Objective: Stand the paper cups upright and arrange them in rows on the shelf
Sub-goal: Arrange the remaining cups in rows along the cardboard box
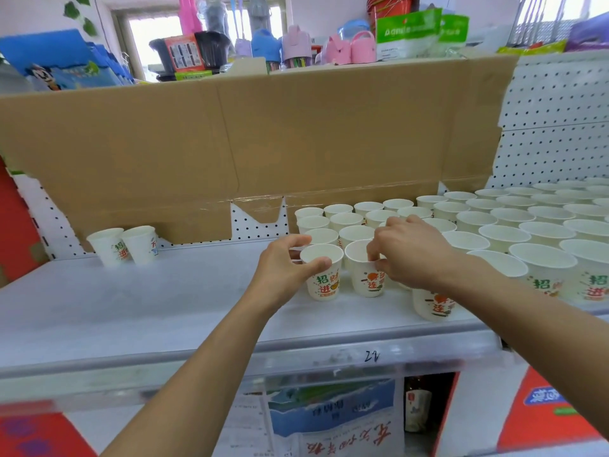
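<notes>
The paper cups [324,285] are white, printed with red and green characters and orange marks. The shelf [131,308] is pale grey-white. The far cardboard sheet [230,136] is plain brown; the pegboard [553,103] is white, dotted with dark holes. A near-right box [534,430] is red.

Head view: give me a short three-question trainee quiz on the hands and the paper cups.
1. True or false: the left hand grips an upright paper cup at the left end of the front row.
2. The right hand: A, its fingers pinch the rim of the neighbouring cup; B, it lies flat on the shelf; C, it holds a box.
3. How many stray cups stand apart near the shelf's left end?
Key: 1 true; 2 A; 3 two.
</notes>
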`<move>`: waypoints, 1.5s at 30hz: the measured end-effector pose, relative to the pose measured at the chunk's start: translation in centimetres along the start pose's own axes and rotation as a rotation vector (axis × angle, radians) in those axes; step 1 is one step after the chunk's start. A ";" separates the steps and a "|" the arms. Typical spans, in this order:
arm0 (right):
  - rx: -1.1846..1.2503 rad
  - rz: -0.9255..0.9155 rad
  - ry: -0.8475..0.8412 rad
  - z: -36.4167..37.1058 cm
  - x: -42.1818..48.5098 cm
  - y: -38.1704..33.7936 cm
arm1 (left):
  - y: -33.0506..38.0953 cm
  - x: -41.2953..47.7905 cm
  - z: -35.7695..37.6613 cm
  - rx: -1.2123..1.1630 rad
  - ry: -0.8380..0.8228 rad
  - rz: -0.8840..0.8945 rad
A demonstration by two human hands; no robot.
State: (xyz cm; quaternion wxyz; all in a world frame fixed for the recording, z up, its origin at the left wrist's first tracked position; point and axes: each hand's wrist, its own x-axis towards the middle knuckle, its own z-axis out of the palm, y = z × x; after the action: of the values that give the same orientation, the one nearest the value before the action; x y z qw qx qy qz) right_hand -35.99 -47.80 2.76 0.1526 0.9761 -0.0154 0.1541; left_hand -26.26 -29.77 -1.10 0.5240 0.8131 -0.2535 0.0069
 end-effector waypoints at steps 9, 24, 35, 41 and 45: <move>0.033 0.025 -0.026 -0.2 -0.1 0.1 | 0.1 0.3 0.7 0.011 -0.003 0.030; 0.785 -0.281 0.193 0.8 9.8 -17.1 | -9.1 -0.8 -14.3 0.149 0.266 0.113; 1.275 -0.079 -0.137 4.4 28.9 -31.2 | -20.0 7.6 -32.0 -0.020 0.414 -0.171; 1.316 0.019 -0.125 5.7 34.4 -34.5 | -23.1 11.8 -34.5 -0.129 0.251 -0.217; 1.279 0.018 -0.107 5.7 34.9 -35.2 | -23.7 12.8 -34.4 -0.189 0.167 -0.240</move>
State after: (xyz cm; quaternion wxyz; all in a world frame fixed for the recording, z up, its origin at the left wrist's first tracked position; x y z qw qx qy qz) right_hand 1.60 -15.38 -2.09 -0.4620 0.8805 0.0639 0.0851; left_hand 3.58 2.13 -2.17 0.6144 0.7812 -0.1096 -0.0121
